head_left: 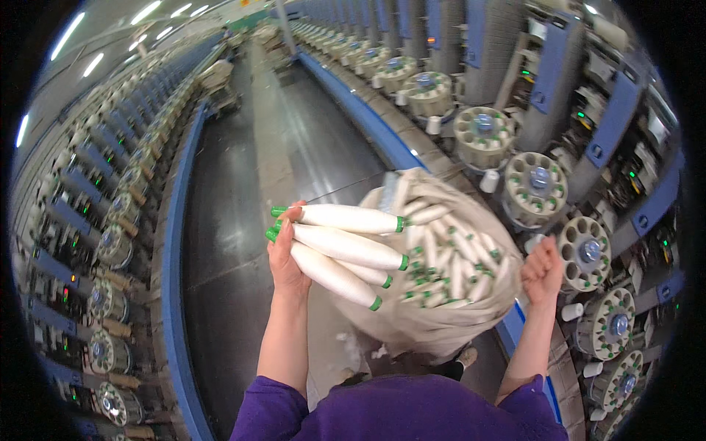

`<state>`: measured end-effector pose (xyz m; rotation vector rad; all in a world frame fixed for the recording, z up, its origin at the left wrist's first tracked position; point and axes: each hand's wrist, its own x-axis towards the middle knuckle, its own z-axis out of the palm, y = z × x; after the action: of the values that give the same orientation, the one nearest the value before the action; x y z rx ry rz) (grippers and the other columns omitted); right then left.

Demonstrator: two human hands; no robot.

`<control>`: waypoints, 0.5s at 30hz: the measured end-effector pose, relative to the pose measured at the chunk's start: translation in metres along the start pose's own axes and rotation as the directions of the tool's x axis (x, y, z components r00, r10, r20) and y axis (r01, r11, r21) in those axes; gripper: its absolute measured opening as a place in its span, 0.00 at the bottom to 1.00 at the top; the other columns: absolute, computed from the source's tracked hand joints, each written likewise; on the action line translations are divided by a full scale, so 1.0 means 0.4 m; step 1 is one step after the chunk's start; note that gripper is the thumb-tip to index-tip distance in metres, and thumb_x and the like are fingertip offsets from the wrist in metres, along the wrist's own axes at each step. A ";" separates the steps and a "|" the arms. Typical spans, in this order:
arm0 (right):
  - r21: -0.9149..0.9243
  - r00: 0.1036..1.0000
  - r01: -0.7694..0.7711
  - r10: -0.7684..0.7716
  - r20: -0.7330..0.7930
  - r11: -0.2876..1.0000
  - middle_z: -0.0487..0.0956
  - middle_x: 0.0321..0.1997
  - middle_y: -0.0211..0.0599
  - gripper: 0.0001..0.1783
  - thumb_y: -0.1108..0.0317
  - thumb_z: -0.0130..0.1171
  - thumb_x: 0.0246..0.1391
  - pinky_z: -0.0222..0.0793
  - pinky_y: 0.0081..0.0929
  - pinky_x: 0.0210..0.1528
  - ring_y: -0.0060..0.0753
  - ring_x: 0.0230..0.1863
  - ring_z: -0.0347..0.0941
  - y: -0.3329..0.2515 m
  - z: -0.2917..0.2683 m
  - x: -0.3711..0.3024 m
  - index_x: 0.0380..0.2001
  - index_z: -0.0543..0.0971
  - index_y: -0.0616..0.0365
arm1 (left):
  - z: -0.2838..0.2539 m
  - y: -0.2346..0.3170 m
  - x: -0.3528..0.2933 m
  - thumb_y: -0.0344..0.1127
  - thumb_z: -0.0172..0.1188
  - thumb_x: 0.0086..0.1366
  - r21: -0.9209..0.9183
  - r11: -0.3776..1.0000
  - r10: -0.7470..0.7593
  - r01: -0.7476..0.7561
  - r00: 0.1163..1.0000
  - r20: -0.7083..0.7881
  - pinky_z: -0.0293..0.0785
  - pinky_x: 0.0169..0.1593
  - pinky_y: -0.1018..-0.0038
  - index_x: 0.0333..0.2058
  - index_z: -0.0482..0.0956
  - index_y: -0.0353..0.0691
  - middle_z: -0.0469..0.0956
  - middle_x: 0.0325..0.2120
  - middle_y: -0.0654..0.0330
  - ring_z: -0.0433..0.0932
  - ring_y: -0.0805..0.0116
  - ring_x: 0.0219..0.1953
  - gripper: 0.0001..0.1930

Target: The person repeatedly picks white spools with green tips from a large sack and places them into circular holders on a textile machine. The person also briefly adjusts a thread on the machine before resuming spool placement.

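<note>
My left hand is closed around the green ends of several yarn bobbins. They are wound with white yarn, green at both ends, and fan out to the right. Below their tips and to the right sits a beige cloth sack with many similar bobbins in it. My right hand is curled closed beyond the sack's right side, close to a round bobbin magazine with open pockets and a blue hub. Blur and the curled fingers hide whether it grips anything.
More round magazines line the machine on the right, with white cones beside them. A blue rail edges that machine. Across the dark aisle floor, another machine row runs along the left.
</note>
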<state>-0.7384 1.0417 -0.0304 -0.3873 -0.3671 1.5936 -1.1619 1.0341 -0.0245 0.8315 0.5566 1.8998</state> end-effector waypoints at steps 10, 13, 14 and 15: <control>-0.806 0.777 -0.101 0.552 0.303 0.584 0.74 0.49 0.36 0.23 0.60 0.53 0.56 0.65 0.24 0.46 0.25 0.45 0.70 0.797 0.367 0.145 0.53 0.68 0.58 | -0.314 0.299 0.017 0.36 0.53 0.60 0.188 0.972 0.173 -0.141 0.971 -0.168 0.58 0.58 0.66 0.42 0.75 0.34 0.64 0.52 0.51 0.63 0.61 0.53 0.14; -0.932 0.741 -0.053 0.640 0.203 0.358 0.78 0.40 0.33 0.20 0.61 0.56 0.54 0.66 0.20 0.43 0.22 0.42 0.71 0.932 0.413 0.173 0.46 0.75 0.61 | -0.365 0.302 0.078 0.34 0.53 0.60 0.412 0.897 0.228 -0.161 0.966 -0.119 0.57 0.57 0.68 0.41 0.76 0.34 0.65 0.51 0.51 0.63 0.62 0.53 0.13; -0.921 0.782 -0.041 0.587 0.211 0.387 0.78 0.39 0.32 0.19 0.61 0.57 0.54 0.66 0.19 0.43 0.21 0.41 0.71 0.972 0.422 0.188 0.45 0.75 0.62 | -0.382 0.298 0.106 0.33 0.54 0.60 0.498 0.850 0.243 -0.172 0.967 -0.080 0.57 0.57 0.68 0.40 0.76 0.34 0.65 0.51 0.51 0.63 0.62 0.53 0.12; -0.911 0.823 -0.030 0.528 0.211 0.411 0.79 0.37 0.32 0.19 0.61 0.57 0.53 0.65 0.18 0.43 0.20 0.41 0.70 1.009 0.429 0.208 0.44 0.76 0.62 | -0.397 0.289 0.138 0.31 0.54 0.59 0.566 0.803 0.262 -0.184 0.963 -0.058 0.56 0.57 0.69 0.39 0.77 0.34 0.65 0.50 0.51 0.63 0.63 0.53 0.11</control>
<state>-1.1794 1.1019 -0.0654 -0.9046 -1.6729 1.7145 -1.3657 1.0279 -0.0345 1.1889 1.1831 2.0440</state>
